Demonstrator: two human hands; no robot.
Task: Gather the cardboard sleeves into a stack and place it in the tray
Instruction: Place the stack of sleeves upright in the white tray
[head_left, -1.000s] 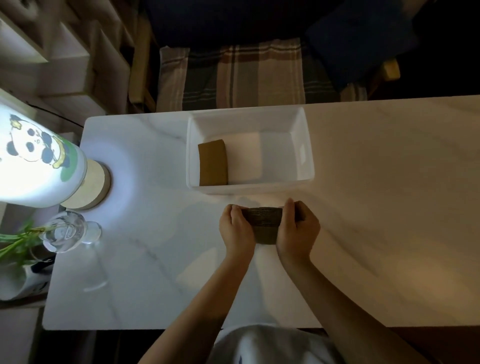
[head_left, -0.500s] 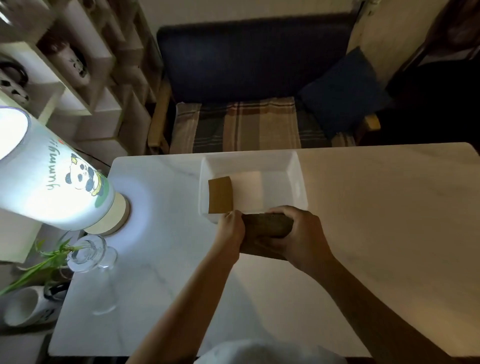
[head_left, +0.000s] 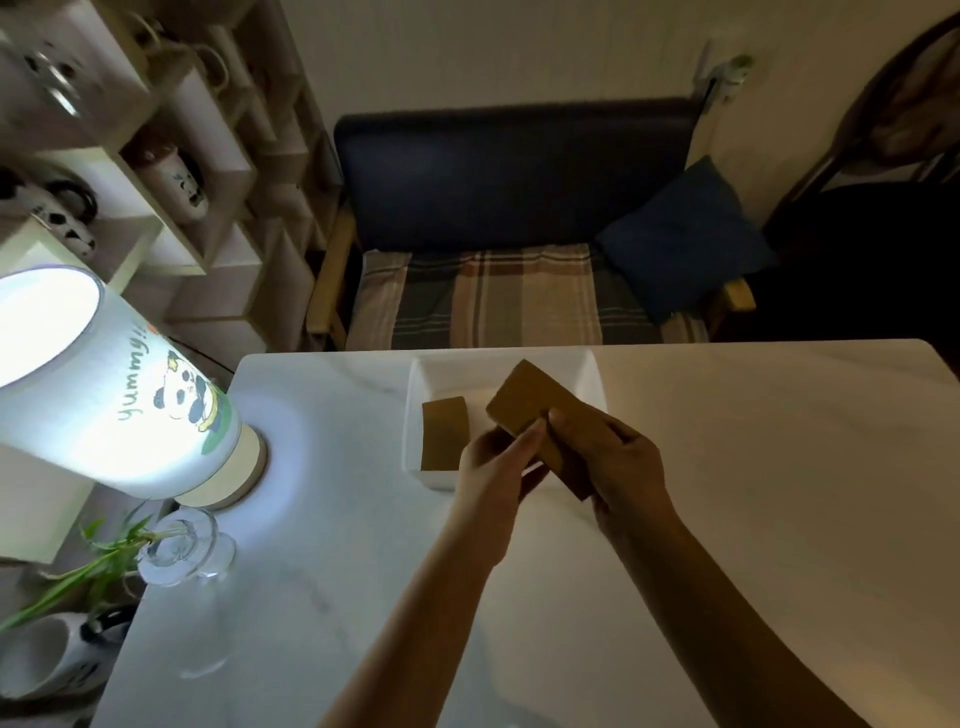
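Note:
A stack of brown cardboard sleeves (head_left: 530, 400) is lifted off the table and tilted, its far end over the white tray (head_left: 592, 374). My right hand (head_left: 618, 457) grips the stack's near right end. My left hand (head_left: 498, 457) pinches its near left edge. One more brown sleeve (head_left: 444, 434) lies flat inside the tray at its left side. The near part of the held stack is hidden by my fingers.
A lit panda lamp (head_left: 104, 395) stands at the table's left. A glass vase with a green plant (head_left: 182, 545) sits near the left edge in front of it. Behind the table are a dark sofa (head_left: 519, 208) and shelves (head_left: 171, 182) at the left.
Both hands have raised the stack from the table and carried it forward over the tray's near edge, tilting it up. The camera has also tipped upward.

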